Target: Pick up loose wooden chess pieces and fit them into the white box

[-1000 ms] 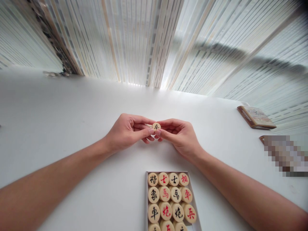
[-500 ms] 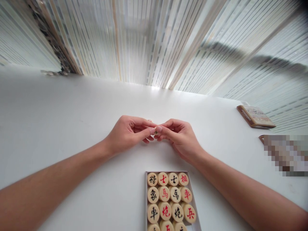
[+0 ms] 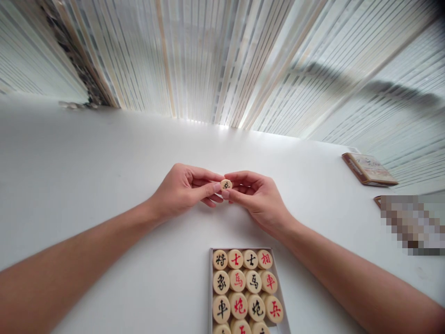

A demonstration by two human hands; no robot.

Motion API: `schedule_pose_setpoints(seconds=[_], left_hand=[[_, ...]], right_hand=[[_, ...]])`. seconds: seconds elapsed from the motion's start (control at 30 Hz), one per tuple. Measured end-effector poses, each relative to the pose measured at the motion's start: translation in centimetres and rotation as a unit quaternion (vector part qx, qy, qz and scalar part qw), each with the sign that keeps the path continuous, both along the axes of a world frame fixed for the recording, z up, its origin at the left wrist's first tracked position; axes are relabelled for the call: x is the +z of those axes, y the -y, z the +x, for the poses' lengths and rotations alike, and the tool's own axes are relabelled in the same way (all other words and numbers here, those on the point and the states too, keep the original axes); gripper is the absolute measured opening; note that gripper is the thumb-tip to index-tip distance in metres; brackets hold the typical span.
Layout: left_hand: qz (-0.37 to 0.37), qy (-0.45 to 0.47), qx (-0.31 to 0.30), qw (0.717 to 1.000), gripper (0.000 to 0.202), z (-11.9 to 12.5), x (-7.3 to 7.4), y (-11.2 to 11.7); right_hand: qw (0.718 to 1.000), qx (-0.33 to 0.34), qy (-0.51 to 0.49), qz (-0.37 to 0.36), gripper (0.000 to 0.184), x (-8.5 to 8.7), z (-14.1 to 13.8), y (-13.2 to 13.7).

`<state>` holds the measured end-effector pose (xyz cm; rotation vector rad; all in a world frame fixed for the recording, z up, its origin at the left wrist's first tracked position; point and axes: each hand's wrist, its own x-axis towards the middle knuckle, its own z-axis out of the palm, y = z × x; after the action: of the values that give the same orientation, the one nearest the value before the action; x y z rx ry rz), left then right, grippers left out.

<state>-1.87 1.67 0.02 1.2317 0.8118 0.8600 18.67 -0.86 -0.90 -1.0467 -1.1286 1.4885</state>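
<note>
A round wooden Chinese chess piece (image 3: pixel 226 184) with a black character is pinched between my two hands above the table. My left hand (image 3: pixel 189 188) grips its left side with thumb and fingers. My right hand (image 3: pixel 259 192) has its thumb at the lower edge and its fingertips at the top. The character faces up toward me, slightly tilted. Nearer to me, an open box (image 3: pixel 211 278) holds rows of similar pieces marked in red and black, such as a red piece (image 3: pixel 274 308) at the right. The box's near end is cut off by the frame.
On the right of the white table (image 3: pixel 104 153) lies a flat brown-edged box (image 3: pixel 370 169). Closer in is a second brown-edged item (image 3: pixel 378 200), mostly blurred out by pixelation. A striped string curtain (image 3: pixel 194 60) hangs along the table's far edge.
The piece has turned so that its marked face shows between the fingertips; earlier the thumbs mostly covered it. A bit of red-marked surface seen behind the left fingers no longer shows.
</note>
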Motion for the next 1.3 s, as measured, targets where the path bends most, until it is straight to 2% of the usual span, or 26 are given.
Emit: schedule_pose_setpoints(seconds=[0.2,0.47,0.7,0.8,1.3], left_hand=[[0.016,-0.015,-0.04,0.999,0.024,-0.17,-0.37,-0.01],[0.032,-0.023,-0.06,0.997,0.025,-0.41,0.01,0.08],[0.026,-0.036,-0.042,0.998,0.033,-0.23,-0.04,0.24],[0.032,-0.042,-0.035,0.998,0.028,-0.12,-0.05,0.25],[0.004,-0.014,0.002,1.0,0.03,-0.14,0.13,-0.11]], right_hand=[[1.0,0.005,0.018,-0.004,0.039,0.07,0.01,0.21],[1.0,0.022,0.004,-0.018,0.032,0.38,0.02,0.4],[1.0,0.014,0.007,-0.026,0.024,0.66,-0.07,0.52],[1.0,0.015,0.012,-0.023,0.024,0.58,-0.08,0.47],[1.0,0.01,0.01,0.027,0.038,0.19,0.14,0.27]])
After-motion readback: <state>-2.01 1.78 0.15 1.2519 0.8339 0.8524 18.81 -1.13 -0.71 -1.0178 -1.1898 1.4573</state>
